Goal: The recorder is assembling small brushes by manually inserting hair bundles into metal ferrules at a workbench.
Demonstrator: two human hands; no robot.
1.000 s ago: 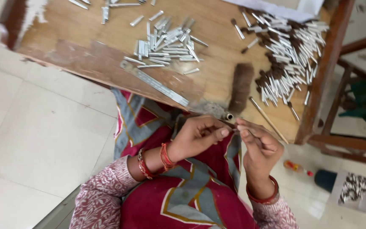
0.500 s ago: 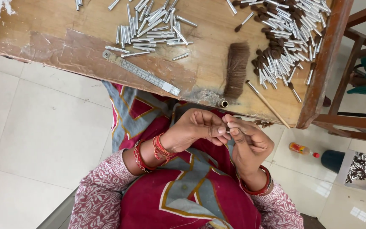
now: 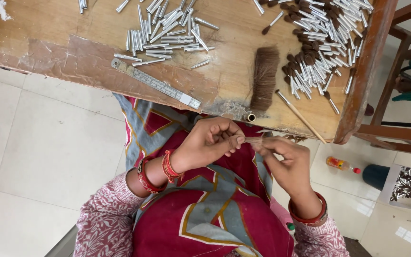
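Both hands, left hand (image 3: 210, 143) and right hand (image 3: 286, 159), are pinching a thin bristle tuft (image 3: 253, 140) closed near the bench (image 3: 96, 52); keeping it tight seems wise.

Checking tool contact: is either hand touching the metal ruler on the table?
No. The metal ruler lies alone on the table; the left hand and right hand pinch a bristle tuft below the edge.

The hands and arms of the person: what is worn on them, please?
Both hands, the left hand and the right hand, are bare, without gloves or visible rings. Each wrist carries red and orange bangles: two groups on the left arm, one on the right. The sleeves are pink-red fabric with a small white pattern, pushed back from the wrists.
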